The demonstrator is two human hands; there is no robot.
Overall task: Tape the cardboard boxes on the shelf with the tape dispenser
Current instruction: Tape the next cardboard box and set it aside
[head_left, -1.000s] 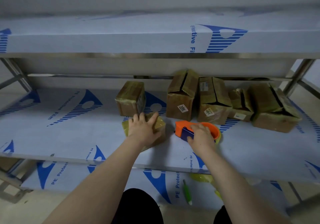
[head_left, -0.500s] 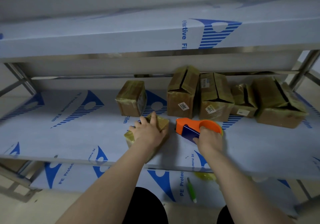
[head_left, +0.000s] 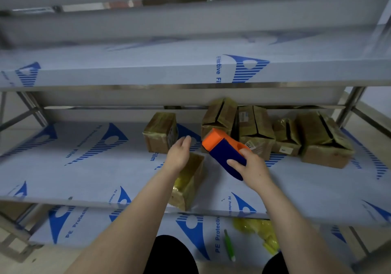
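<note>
Left hand (head_left: 178,153), fingers spread and holding nothing, hovers at centre frame over one box (head_left: 188,183) at the shelf (head_left: 84,168) front edge. Right hand (head_left: 251,168) grasps the dispenser (head_left: 224,150) above the shelf, long axis running lower right to upper left, orange head up-left, blue body in the grip. Five taped boxes: one (head_left: 160,132) centre, four (head_left: 275,132) right.

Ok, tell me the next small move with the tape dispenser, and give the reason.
Probably bring the left hand back down onto the small cardboard box at the shelf's front edge, then lower the orange and blue tape dispenser onto it. The right hand holds the dispenser raised, clear of every box, and the open left hand hovers above the box, so nothing seems to steady it.
</note>
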